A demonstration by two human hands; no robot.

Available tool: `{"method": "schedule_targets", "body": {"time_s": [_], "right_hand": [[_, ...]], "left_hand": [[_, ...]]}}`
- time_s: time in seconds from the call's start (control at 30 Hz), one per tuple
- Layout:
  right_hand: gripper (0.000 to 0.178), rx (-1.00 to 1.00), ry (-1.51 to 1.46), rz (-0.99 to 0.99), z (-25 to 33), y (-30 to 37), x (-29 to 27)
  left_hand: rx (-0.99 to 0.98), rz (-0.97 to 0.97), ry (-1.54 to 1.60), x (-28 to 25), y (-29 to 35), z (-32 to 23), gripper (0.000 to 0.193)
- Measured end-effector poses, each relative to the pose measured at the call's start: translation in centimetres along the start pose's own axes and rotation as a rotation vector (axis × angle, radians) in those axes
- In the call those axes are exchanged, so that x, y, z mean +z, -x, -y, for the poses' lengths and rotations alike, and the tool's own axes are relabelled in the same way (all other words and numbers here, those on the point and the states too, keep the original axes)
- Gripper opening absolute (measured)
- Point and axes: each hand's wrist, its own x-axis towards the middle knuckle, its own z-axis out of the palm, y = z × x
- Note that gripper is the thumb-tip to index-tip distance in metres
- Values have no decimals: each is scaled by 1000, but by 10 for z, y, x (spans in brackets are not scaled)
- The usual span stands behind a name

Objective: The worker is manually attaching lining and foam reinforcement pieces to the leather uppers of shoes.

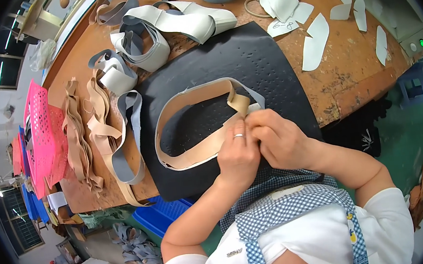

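Note:
A long strip (193,155), tan inside and pale grey outside, forms a wide loop on a black mat (262,50). Its near end runs up under my hands, where a folded tan flap (239,103) stands up. My left hand (239,155), with a ring on one finger, presses its fingers together over the strip. Close against it, my right hand (279,136) is closed in a pinch at the strip's end by the grey part. The right fingertips hide what exactly they grip there.
White coiled strips (150,46) lie beyond the mat, and tan strips (77,140) hang together at the left beside a pink perforated basket (46,137). White cut-out pieces (316,40) are spread at the far right of the wooden table (342,91). Under the near edge sits a blue crate (161,215).

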Motion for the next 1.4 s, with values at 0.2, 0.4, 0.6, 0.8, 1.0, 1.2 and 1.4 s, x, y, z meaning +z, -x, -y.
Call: {"method": "schedule_targets", "body": {"time_s": [0.2, 0.4, 0.6, 0.8, 1.0, 1.2, 1.4], "right_hand": [[38, 148, 377, 156, -1, 9, 5], [34, 238, 352, 126, -9, -2, 3], [39, 397, 94, 200, -3, -15, -6], [31, 462, 202, 94, -6, -9, 11], [19, 496, 36, -93, -14, -4, 6], [12, 590, -92, -101, -14, -6, 1], [12, 620, -90, -77, -15, -8, 0]], "left_hand": [[-541, -11, 437, -12, 8, 2, 27], [-317, -28, 388, -20, 11, -1, 39], [-539, -121, 714, -17, 17, 6, 38], [-459, -31, 409, -12, 6, 8, 16], [-489, 23, 402, -14, -1, 11, 18], [-480, 79, 380, -16, -5, 14, 20], [-546, 118, 478, -18, -4, 13, 20]]}}
